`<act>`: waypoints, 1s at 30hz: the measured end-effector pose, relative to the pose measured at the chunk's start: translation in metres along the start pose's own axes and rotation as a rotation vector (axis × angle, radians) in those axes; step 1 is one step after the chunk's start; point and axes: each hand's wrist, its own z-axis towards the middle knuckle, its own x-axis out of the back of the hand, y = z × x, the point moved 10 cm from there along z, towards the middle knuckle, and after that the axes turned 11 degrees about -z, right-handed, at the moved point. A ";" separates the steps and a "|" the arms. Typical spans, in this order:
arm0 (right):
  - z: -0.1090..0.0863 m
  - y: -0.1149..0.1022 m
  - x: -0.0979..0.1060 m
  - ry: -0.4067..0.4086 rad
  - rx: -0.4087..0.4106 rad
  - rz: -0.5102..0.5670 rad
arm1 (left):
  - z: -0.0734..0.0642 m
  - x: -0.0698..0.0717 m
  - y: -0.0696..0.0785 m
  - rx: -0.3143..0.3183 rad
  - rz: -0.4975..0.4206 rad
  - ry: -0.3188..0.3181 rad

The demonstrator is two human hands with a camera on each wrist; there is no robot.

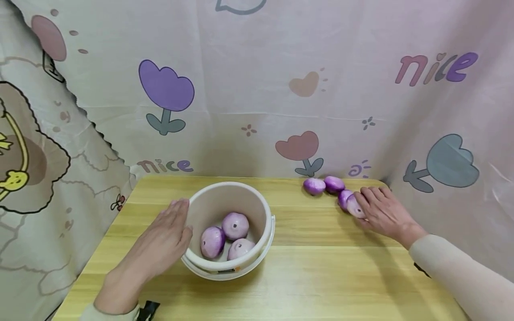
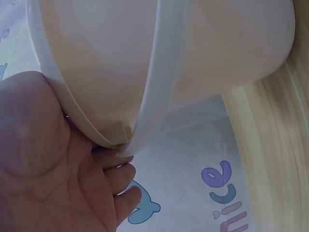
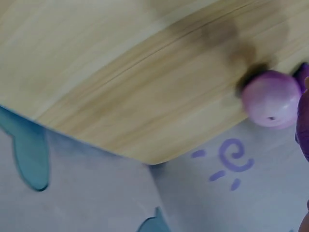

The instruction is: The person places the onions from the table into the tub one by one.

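On the pale wooden table (image 1: 305,267), the right hand (image 1: 383,211) lies at about two o'clock from the round white plastic bucket (image 1: 229,203), its straight fingers laid over the nearest glossy purple onion (image 1: 354,207) of a short curved row; the grip is open, resting on that onion rather than wrapped round it. Three more purple onions of the same kind sit beyond it toward eleven o'clock, the farthest (image 1: 314,186) near the printed flower curtain (image 1: 249,89). The left hand (image 1: 164,243) presses flat against the bucket's outer wall at nine o'clock, palm open, with its fingers (image 2: 123,171) beside the rim band. Inside the bucket lie three purple onions (image 1: 234,225), touching one another. The onion looks smooth, rounded and hard-skinned, probably light and prone to rolling or slipping; a hold across its widest part, thumb opposite fingers, would seem safest.
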 end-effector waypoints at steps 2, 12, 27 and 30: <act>0.006 -0.004 0.004 0.013 0.001 0.011 | 0.001 0.000 0.002 -0.008 0.015 0.006; 0.045 -0.024 0.025 0.042 0.030 0.017 | 0.000 0.002 0.003 -0.012 0.055 0.016; 0.111 -0.038 0.084 0.100 0.031 0.003 | 0.000 0.000 0.002 -0.014 0.032 0.014; 0.128 -0.045 0.102 0.133 0.052 -0.012 | 0.000 0.000 0.002 -0.013 0.027 0.013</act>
